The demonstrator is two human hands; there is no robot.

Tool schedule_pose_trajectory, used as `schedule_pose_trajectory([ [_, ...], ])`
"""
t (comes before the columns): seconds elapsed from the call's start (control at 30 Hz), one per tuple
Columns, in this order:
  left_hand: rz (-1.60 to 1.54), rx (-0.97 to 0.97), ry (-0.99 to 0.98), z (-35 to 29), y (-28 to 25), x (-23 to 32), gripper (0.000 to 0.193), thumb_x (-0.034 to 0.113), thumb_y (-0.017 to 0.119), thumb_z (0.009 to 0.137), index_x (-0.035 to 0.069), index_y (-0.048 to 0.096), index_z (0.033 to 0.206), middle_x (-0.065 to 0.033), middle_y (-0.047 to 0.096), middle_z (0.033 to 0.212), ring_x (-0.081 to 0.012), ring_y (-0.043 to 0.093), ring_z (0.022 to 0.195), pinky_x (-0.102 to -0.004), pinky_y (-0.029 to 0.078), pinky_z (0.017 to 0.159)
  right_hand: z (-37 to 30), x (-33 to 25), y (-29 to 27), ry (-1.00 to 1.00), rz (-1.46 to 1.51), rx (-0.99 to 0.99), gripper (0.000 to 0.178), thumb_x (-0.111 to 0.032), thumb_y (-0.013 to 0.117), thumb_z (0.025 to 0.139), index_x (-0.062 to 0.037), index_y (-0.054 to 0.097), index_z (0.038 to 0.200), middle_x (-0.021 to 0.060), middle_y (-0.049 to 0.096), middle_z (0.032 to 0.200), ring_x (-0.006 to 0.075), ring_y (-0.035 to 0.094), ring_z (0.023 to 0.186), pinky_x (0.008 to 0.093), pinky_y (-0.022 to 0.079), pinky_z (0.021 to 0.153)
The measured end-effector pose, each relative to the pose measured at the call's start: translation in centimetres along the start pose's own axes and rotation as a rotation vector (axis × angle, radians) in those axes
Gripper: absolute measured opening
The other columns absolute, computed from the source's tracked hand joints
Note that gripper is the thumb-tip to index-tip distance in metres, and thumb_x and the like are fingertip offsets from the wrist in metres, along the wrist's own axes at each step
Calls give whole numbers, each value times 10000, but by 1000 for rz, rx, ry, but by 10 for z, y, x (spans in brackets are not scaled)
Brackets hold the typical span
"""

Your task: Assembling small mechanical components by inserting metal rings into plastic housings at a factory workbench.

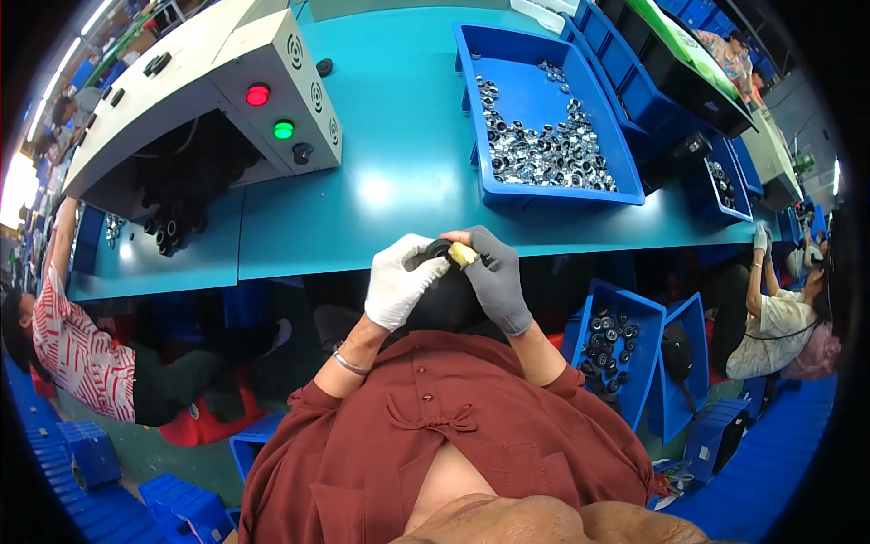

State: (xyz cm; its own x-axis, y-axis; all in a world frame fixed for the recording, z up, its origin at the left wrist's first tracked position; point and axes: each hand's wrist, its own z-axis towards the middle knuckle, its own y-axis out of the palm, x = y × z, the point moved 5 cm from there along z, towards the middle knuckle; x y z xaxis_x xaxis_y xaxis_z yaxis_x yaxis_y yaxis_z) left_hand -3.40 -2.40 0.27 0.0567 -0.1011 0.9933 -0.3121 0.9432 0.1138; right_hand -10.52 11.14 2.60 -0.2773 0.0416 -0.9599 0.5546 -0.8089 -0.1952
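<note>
Head view: both gloved hands apparently pinching black round part, partly finger-hidden.

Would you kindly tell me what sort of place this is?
Most likely a factory assembly workshop: a blue tray of small metallic parts and a white machine with indicator lights stand on a teal worktable, with co-workers on either side.

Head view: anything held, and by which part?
A small black round part, pinched near its edge by the white-gloved left hand. The grey-gloved right hand is close beside; whether it grips too cannot be told.
</note>
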Motion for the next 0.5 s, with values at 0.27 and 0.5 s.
schedule_pose_trajectory([
  [0.27, -173, -39, -104, -3, -1, -13, 175, 76, 652, 911, -51, 644, 1031, -49, 630, 779, -106, 561, 639, -217, 448, 598, -1, 7, 5, 181, 279, -66, 286, -6, 469, 898, 45, 649, 1115, 24, 656, 1008, 60, 552, 904, 202, 430, 809],
  [0.5, -513, 162, -351, -8, 2, -25, 228, 115, 632, 939, -61, 639, 1083, -91, 650, 872, -141, 598, 671, -254, 477, 584, -3, 5, 4, 217, 360, -107, 323, -55, 553, 904, 37, 610, 1207, 57, 623, 1146, 81, 556, 1001, 231, 450, 865],
])
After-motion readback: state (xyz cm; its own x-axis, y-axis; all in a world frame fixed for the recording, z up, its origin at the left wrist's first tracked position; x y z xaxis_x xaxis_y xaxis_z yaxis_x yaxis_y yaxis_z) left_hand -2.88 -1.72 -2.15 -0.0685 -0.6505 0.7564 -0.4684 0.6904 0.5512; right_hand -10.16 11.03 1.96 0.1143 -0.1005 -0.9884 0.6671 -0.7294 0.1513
